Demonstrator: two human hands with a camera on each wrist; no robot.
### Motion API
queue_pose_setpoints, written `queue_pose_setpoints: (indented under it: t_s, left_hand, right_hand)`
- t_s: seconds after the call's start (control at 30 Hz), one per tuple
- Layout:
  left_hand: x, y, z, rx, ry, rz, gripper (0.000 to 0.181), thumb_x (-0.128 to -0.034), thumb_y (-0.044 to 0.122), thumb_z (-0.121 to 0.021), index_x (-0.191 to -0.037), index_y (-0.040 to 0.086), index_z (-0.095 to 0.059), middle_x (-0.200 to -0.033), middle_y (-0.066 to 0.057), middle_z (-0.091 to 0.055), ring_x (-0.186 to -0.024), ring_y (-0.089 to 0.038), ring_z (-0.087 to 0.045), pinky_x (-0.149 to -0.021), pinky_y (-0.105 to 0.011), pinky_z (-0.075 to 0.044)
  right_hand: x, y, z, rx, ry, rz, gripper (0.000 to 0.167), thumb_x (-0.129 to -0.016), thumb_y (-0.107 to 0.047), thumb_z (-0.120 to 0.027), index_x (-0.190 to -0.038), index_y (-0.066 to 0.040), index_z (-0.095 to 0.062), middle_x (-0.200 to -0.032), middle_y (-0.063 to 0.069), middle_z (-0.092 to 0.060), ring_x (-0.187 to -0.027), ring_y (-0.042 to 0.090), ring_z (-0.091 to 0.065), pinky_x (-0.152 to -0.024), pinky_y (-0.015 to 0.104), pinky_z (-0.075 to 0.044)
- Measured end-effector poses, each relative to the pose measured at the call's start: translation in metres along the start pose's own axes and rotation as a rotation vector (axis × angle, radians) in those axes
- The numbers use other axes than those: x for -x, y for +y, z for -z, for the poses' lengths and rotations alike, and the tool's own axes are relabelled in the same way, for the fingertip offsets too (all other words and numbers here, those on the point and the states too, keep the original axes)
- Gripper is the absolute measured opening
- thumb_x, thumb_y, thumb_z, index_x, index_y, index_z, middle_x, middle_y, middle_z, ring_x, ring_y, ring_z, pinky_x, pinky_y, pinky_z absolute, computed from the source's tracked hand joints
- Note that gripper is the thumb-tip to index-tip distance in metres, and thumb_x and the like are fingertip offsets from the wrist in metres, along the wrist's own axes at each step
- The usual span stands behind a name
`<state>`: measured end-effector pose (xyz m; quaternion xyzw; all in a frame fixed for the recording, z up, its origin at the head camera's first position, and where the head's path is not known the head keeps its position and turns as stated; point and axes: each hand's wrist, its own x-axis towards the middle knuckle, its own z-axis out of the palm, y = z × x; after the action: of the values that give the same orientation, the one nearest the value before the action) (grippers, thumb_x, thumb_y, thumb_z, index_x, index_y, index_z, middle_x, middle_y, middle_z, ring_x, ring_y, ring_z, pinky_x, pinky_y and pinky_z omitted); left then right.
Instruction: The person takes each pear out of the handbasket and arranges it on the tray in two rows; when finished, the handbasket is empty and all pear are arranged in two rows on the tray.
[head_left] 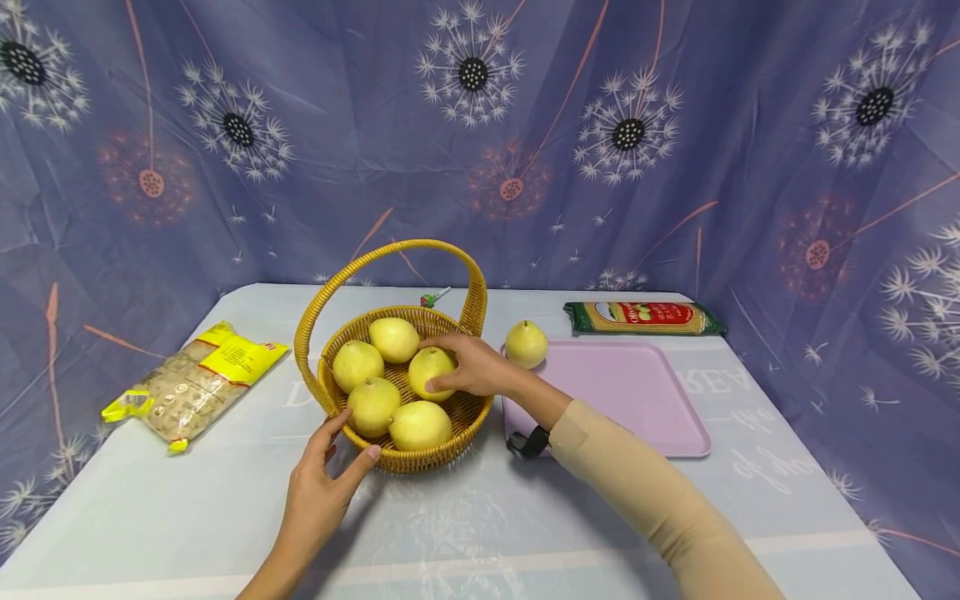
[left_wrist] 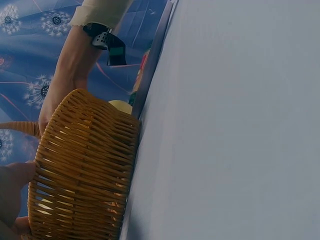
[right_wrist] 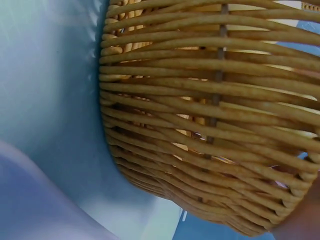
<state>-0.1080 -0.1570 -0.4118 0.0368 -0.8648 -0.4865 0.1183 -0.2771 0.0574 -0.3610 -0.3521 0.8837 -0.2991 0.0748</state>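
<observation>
The right grip (head_left: 472, 367) pinches a yellow pear (head_left: 430, 372) inside the wicker basket (head_left: 423, 461), among four more pears (head_left: 420, 427); the left grip (head_left: 320, 485), thumb and fingers spread, touches the rim. A lone pear (head_left: 527, 345) (stem up, from where I'm standing) sits at the lilac tray's (head_left: 615, 392) far left corner.

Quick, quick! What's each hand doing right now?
Left hand: open, touching the basket at its rim.
Right hand: closed on a yellow fruit.
</observation>
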Motion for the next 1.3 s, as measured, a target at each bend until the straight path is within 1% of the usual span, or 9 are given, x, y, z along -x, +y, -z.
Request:
queue_pose_setpoints:
  t_s: [0.23, 0.33, 0.47, 0.57, 0.7, 0.8, 1.1, 1.17, 1.3]
  left_hand:
    - [0.0, -0.001, 0.0, 0.003, 0.0, -0.001, 0.065, -0.0871, 0.036, -0.067, -0.142, 0.012, -0.04, -0.149, -0.014, -0.038, -0.138, -0.033, -0.035, -0.109, -0.051, -0.037]
    - [0.0, 0.0, 0.0, 0.006, -0.001, -0.002, 0.065, -0.0871, 0.036, -0.067, -0.142, 0.012, -0.04, -0.149, -0.015, -0.038, -0.138, -0.034, -0.035, -0.109, -0.052, -0.037]
    - [0.0, 0.001, 0.001, 0.009, -0.002, -0.003, 0.065, -0.0874, 0.036, -0.067, -0.142, 0.013, -0.04, -0.149, -0.015, -0.038, -0.138, -0.034, -0.034, -0.109, -0.052, -0.037]
    - [0.0, 0.002, 0.001, 0.009, -0.003, -0.004, 0.065, -0.0878, 0.036, -0.066, -0.142, 0.013, -0.04, -0.149, -0.015, -0.038, -0.138, -0.034, -0.035, -0.109, -0.052, -0.037]
    - [0.0, 0.002, 0.001, 0.012, -0.004, -0.004, 0.064, -0.0879, 0.036, -0.066, -0.142, 0.013, -0.04, -0.149, -0.015, -0.038, -0.138, -0.034, -0.035, -0.109, -0.052, -0.037]
    - [0.0, 0.001, 0.001, 0.015, -0.003, 0.0, 0.065, -0.0876, 0.037, -0.066, -0.142, 0.013, -0.04, -0.149, -0.015, -0.038, -0.138, -0.034, -0.035, -0.109, -0.052, -0.037]
    - [0.001, -0.001, 0.001, 0.017, -0.013, 0.019, 0.066, -0.0872, 0.036, -0.067, -0.142, 0.014, -0.039, -0.15, -0.014, -0.036, -0.139, -0.033, -0.033, -0.11, -0.051, -0.036]
    - [0.001, -0.001, 0.001, 0.019, -0.015, 0.023, 0.066, -0.0872, 0.037, -0.067, -0.142, 0.014, -0.039, -0.15, -0.014, -0.036, -0.139, -0.033, -0.033, -0.111, -0.051, -0.036]
    - [0.0, -0.001, 0.0, 0.021, -0.016, 0.022, 0.067, -0.087, 0.038, -0.067, -0.143, 0.014, -0.039, -0.15, -0.013, -0.036, -0.14, -0.033, -0.033, -0.111, -0.051, -0.035]
  right_hand:
    - [0.008, 0.0, 0.007, -0.077, 0.093, -0.005, 0.066, -0.078, -0.038, -0.077, -0.136, -0.02, -0.051, -0.135, 0.002, -0.055, -0.128, 0.021, -0.048, -0.106, 0.041, -0.043]
    - [0.013, -0.001, 0.011, -0.095, 0.123, -0.009, 0.065, -0.077, -0.039, -0.077, -0.136, -0.025, -0.051, -0.13, 0.001, -0.056, -0.12, 0.019, -0.051, -0.1, 0.039, -0.047]
    - [0.02, -0.003, 0.017, -0.129, 0.151, -0.006, 0.063, -0.078, -0.04, -0.076, -0.135, -0.03, -0.051, -0.119, -0.001, -0.057, -0.104, 0.015, -0.053, -0.086, 0.034, -0.05]
    - [0.026, -0.006, 0.022, -0.154, 0.168, -0.004, 0.063, -0.077, -0.041, -0.076, -0.135, -0.032, -0.051, -0.12, -0.002, -0.056, -0.099, 0.015, -0.053, -0.081, 0.031, -0.05]
    - [0.034, -0.008, 0.031, -0.172, 0.193, -0.005, 0.066, -0.077, -0.04, -0.076, -0.136, -0.03, -0.049, -0.133, -0.002, -0.051, -0.107, 0.015, -0.055, -0.085, 0.031, -0.052]
    - [0.04, -0.008, 0.039, -0.202, 0.212, -0.009, 0.066, -0.077, -0.037, -0.077, -0.136, -0.027, -0.049, -0.137, -0.001, -0.049, -0.111, 0.017, -0.056, -0.09, 0.034, -0.054]
    - [0.056, -0.002, 0.055, -0.238, 0.285, 0.016, 0.065, -0.078, -0.027, -0.077, -0.136, -0.017, -0.051, -0.133, 0.004, -0.052, -0.109, 0.022, -0.058, -0.092, 0.037, -0.055]
    - [0.061, 0.001, 0.058, -0.244, 0.304, 0.004, 0.065, -0.078, -0.027, -0.078, -0.136, -0.016, -0.051, -0.133, 0.005, -0.052, -0.107, 0.023, -0.058, -0.09, 0.039, -0.054]
    - [0.072, 0.009, 0.066, -0.241, 0.336, -0.046, 0.065, -0.078, -0.029, -0.078, -0.136, -0.02, -0.051, -0.132, 0.006, -0.052, -0.106, 0.024, -0.057, -0.09, 0.04, -0.054]
